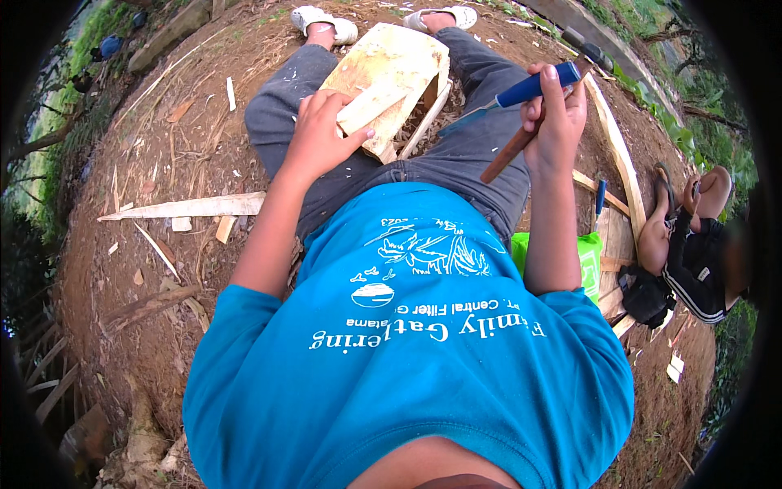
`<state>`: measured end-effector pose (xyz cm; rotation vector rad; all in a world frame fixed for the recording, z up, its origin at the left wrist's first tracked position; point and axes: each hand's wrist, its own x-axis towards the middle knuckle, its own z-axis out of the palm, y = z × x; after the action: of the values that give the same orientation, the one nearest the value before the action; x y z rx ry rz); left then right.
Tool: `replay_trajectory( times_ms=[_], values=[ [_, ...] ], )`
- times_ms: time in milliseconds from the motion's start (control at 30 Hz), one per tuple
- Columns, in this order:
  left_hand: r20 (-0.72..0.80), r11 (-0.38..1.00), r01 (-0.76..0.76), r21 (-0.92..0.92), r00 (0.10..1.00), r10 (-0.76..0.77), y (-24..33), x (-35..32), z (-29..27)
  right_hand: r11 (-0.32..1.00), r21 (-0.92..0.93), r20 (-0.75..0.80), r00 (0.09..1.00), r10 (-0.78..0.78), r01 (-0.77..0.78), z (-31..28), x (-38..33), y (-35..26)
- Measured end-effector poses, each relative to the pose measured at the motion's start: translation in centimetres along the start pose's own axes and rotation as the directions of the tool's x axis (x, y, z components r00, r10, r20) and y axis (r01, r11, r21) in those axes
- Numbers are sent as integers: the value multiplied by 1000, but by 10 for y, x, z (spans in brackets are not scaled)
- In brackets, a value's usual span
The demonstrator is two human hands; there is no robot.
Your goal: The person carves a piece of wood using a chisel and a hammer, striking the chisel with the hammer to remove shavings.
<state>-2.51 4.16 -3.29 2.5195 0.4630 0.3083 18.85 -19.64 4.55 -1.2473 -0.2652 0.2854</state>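
Pale wood made up the hollow block (391, 65) that rested between my trousered legs (289, 110), and my left hand (322, 134) gripped its near left edge, fingers curled over. My right hand (558, 122) clasped two tools together: a blue-handled chisel (525, 88), blade slanting left, and a hammer (511, 153) (its brown shaft pointed back near me). Left of me lay a long wooden strip (195, 206); right, a green bag (590, 259).

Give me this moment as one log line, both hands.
left hand: gripping pale wood | right hand: holding blue-handled chisel and hammer | wood: between legs
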Motion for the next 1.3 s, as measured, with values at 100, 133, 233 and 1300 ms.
replay_trajectory(
  times_ms=[100,133,233,1300],
  values=[
    [67,999,44,3,997,-44,-5,-1,-6,1000,0,4,1000,5,-5,1,1,2],
    [92,998,66,-6,994,-65,-6,-1,-8,1000,3,9,1000,6,-6,2,1,3],
    [173,983,156,-96,975,-138,-9,-1,-11,1000,-5,5,1000,22,-22,2,0,4],
    [-99,982,-100,-161,991,85,-4,-4,-7,1000,0,31,999,24,-24,13,-3,4]
  ],
)
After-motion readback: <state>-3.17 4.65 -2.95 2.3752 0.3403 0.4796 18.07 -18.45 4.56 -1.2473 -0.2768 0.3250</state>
